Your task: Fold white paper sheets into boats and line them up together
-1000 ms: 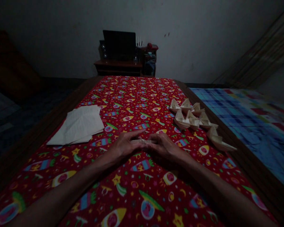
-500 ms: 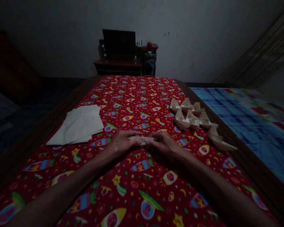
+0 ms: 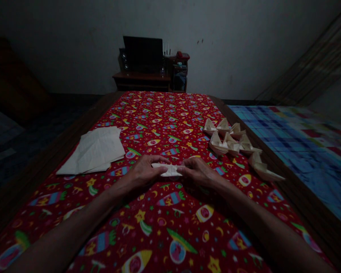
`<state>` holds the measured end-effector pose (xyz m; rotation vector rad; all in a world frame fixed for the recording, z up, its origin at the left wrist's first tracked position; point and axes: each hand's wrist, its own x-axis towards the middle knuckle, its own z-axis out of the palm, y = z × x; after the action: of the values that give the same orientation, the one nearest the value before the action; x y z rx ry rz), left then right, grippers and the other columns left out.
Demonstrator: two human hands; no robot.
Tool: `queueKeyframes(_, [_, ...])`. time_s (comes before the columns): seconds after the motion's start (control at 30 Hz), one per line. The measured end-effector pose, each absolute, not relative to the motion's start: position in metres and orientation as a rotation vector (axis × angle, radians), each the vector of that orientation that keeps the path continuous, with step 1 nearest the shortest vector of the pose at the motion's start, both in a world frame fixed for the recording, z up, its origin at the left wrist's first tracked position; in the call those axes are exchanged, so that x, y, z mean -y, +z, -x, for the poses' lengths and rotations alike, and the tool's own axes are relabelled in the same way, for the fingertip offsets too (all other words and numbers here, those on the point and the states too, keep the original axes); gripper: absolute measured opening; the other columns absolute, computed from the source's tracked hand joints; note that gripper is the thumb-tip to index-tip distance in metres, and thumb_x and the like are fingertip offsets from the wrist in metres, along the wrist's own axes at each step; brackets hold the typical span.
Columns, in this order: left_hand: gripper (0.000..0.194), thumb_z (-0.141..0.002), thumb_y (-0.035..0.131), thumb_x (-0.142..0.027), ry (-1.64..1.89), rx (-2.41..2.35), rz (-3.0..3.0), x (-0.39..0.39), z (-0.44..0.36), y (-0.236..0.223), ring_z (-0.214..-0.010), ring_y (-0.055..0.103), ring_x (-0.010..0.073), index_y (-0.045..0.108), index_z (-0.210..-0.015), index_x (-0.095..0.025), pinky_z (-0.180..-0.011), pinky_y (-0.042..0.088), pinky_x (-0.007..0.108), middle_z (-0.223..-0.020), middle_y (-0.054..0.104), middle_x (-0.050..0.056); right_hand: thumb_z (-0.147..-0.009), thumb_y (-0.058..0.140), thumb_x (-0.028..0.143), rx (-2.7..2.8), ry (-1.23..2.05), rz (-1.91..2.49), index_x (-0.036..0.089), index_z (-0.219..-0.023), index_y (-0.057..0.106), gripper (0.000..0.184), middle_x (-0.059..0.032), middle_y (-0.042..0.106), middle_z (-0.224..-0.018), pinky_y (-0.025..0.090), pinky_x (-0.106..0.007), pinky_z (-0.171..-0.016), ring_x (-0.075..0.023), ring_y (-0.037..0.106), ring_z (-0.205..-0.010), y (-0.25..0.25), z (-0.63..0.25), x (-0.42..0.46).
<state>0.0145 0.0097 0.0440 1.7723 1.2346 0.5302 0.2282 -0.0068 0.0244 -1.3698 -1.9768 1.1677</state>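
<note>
A small folded piece of paper (image 3: 171,170) is held between my two hands over the middle of the red patterned cloth (image 3: 159,212). My left hand (image 3: 146,168) grips its left end, thumb on the near face and fingers behind. At the right end, my right hand (image 3: 197,171) pinches it between thumb and fingers. The paper's broad pale face, with crease lines, is turned up toward me. Several folded paper boats (image 3: 230,144) stand together to the right of my right hand. Left of my left hand lies a stack of paper sheets (image 3: 95,149).
The cloth covers a table with a dark wooden edge (image 3: 272,159). Beyond its far end, a black monitor (image 3: 143,53) and a red telephone (image 3: 182,55) rest on a wooden desk (image 3: 142,76). To the right is a blue checked sheet (image 3: 261,129).
The folded paper has tilted, so its broad face shows now instead of its thin edge. My thumbs have moved apart along it. The boats and the stack stay put.
</note>
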Motion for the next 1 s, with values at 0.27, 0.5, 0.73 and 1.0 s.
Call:
queueKeyframes(0.27, [0.039,-0.084,0.056,-0.034,0.781,-0.962,-2.535,-0.002,-0.014,0.033,-0.109,0.052,0.0231,0.055,-0.12,-0.021,-0.094,0.041,0.039,-0.117,0.059,0.009,-0.076,0.052,0.039,1.852,1.265,1.459,0.016,-0.059,0.053,0.029,0.0039,0.043,-0.049,0.021,-0.02,-0.039,-0.0066,0.034,-0.043,0.03,-0.232,0.007])
queueKeyframes(0.5, [0.031,-0.087,0.049,-0.022,0.531,-1.04,-2.678,0.023,-0.026,0.036,-0.094,0.054,0.0215,0.053,-0.118,-0.018,-0.079,0.046,0.033,-0.102,0.058,0.008,-0.076,0.054,0.042,1.655,1.441,1.429,0.016,-0.054,0.051,0.035,0.005,0.039,-0.044,0.019,-0.021,-0.039,-0.0054,0.03,-0.039,0.039,-0.222,0.011])
queueKeyframes(0.73, [0.021,-0.079,0.06,-0.032,0.906,-1.237,-1.936,0.011,-0.033,0.029,-0.069,0.06,0.0166,0.066,-0.089,-0.015,-0.064,0.048,0.026,-0.077,0.065,0.003,-0.09,0.041,0.046,1.893,0.95,1.127,0.015,-0.084,0.064,0.038,-0.0037,0.063,-0.075,0.043,-0.024,-0.061,-0.013,0.055,-0.067,0.046,-0.211,0.024])
queueKeyframes(1.0, [0.054,-0.074,0.067,-0.041,0.976,-0.888,-1.141,0.011,-0.036,0.017,-0.088,0.064,0.0211,0.053,-0.117,-0.012,-0.079,0.051,0.033,-0.099,0.067,0.009,-0.088,0.049,0.023,2.41,-0.214,1.074,0.014,-0.123,0.05,0.036,-0.014,0.061,-0.111,0.046,-0.038,-0.076,-0.0244,0.054,-0.094,0.03,-0.21,0.028])
